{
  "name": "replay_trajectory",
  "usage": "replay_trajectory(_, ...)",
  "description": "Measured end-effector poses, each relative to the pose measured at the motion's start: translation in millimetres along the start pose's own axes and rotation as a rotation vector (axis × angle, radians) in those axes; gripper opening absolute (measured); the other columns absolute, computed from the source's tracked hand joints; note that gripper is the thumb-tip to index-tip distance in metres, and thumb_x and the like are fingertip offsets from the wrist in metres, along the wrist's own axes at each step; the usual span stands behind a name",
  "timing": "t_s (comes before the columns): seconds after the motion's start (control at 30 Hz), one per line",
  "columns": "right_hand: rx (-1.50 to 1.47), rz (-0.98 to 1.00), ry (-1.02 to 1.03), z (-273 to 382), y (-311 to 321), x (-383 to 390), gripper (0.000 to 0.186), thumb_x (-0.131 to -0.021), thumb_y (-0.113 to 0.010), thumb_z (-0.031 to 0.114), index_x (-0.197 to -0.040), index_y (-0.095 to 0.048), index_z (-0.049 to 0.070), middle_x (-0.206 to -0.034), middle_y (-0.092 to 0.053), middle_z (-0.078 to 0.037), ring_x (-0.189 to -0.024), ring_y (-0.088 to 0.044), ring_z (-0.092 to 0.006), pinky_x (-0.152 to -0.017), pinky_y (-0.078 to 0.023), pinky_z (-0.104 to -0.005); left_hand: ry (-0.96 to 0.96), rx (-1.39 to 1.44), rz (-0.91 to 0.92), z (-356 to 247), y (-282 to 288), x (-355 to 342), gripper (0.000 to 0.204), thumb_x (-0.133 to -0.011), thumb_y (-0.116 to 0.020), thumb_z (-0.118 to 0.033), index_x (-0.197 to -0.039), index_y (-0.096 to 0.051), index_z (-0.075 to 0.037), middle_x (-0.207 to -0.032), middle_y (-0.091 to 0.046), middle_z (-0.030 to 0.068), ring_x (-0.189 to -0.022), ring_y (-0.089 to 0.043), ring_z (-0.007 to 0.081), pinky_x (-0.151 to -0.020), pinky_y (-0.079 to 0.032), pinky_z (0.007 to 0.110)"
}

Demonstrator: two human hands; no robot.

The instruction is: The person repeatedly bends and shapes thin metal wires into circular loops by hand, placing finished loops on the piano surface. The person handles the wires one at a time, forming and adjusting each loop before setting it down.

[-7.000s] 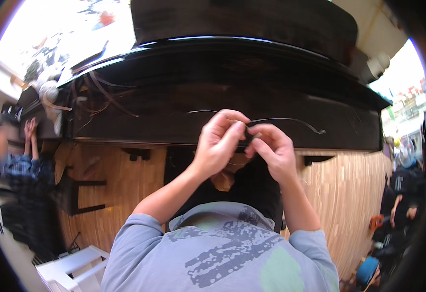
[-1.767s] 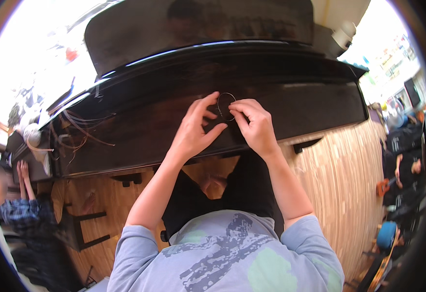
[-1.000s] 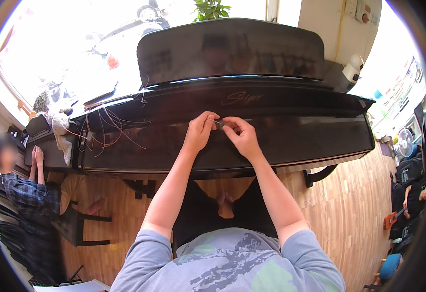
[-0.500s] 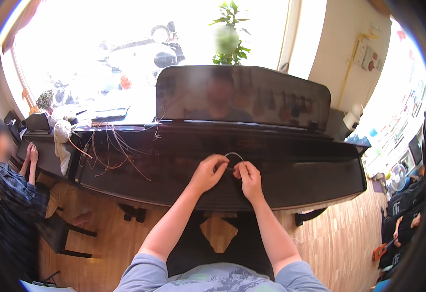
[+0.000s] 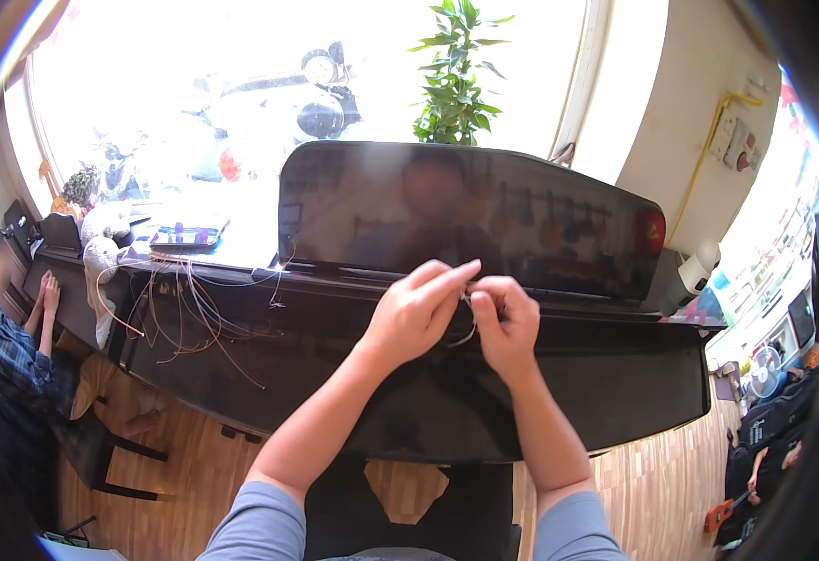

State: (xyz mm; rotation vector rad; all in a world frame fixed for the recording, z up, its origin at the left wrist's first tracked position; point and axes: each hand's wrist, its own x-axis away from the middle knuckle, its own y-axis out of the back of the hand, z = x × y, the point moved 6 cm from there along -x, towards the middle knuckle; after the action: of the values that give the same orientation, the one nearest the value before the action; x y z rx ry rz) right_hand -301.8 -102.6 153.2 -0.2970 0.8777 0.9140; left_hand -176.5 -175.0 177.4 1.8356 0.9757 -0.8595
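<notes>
My left hand (image 5: 414, 313) and my right hand (image 5: 509, 323) meet above a black piano (image 5: 353, 402) with its lid down. Both are closed, fingertips pinching a thin, pale, looped wire (image 5: 466, 337) between them. Part of that loop hangs below the fingers; the rest is hidden by them. My left index finger stretches out over the top of the pinch. Several loose thin wires (image 5: 232, 353), coppery and pale, trail over the left end of the piano and down its lid.
The glossy music stand (image 5: 400, 201) rises just beyond my hands. A seated person (image 5: 21, 337) in a checked shirt is at the far left, near a black chair (image 5: 106, 453). A fan (image 5: 765, 372) and a small orange ukulele (image 5: 719, 514) are at the right.
Both hands have moved up and nearer the music stand, still pinching the wire. The loop stood above the fingers; now it hangs below them. The view has shifted slightly.
</notes>
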Motion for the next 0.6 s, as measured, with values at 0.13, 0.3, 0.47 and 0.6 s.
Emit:
replay_trajectory(0.13,-0.094,0.079,0.071,-18.7,-5.1,23.6,0.017,-0.088,-0.069,0.014,-0.095,-0.060,0.002,-0.062,-0.053,0.000,-0.053,-0.047,-0.0050,-0.050,-0.037,-0.0209,0.012,-0.084,0.022,9.9,-18.1,27.9,0.037,-0.080,-0.060,0.005,-0.115,-0.067,-0.004,-0.084,-0.064,0.0099,-0.067,-0.064,0.0253,-0.060,-0.053,0.033)
replay_trajectory(0.3,0.040,0.096,0.088,-20.4,-11.9,26.2,0.017,-0.085,-0.069,0.004,-0.099,-0.060,0.003,-0.064,-0.059,-0.003,-0.051,-0.052,-0.0078,-0.049,-0.041,-0.0220,0.121,0.014,0.000,16.7,-19.8,37.2,0.039,-0.079,-0.061,0.007,-0.116,-0.066,-0.002,-0.080,-0.063,0.0093,-0.067,-0.063,0.0210,-0.060,-0.051,0.029)
replay_trajectory(0.47,0.141,-0.001,0.008,-16.4,-0.9,19.8,0.024,-0.086,-0.067,0.002,-0.110,-0.062,0.002,-0.069,-0.066,-0.006,-0.055,-0.062,-0.0118,-0.053,-0.047,-0.0236,0.313,0.218,-0.096,32.6,-13.6,44.2,0.025,-0.089,-0.060,0.005,-0.114,-0.064,0.000,-0.082,-0.065,0.0031,-0.069,-0.058,0.0043,-0.056,-0.047,0.018)
replay_trajectory(0.6,0.181,-0.036,0.049,-18.2,-0.1,21.4,0.019,-0.086,-0.067,0.002,-0.104,-0.066,0.001,-0.074,-0.069,-0.008,-0.057,-0.063,-0.0126,-0.055,-0.048,-0.0242,0.250,0.190,-0.141,37.2,-13.4,47.7,0.018,-0.090,-0.061,0.004,-0.107,-0.065,0.003,-0.083,-0.065,0.0042,-0.066,-0.058,0.0039,-0.052,-0.046,0.017)
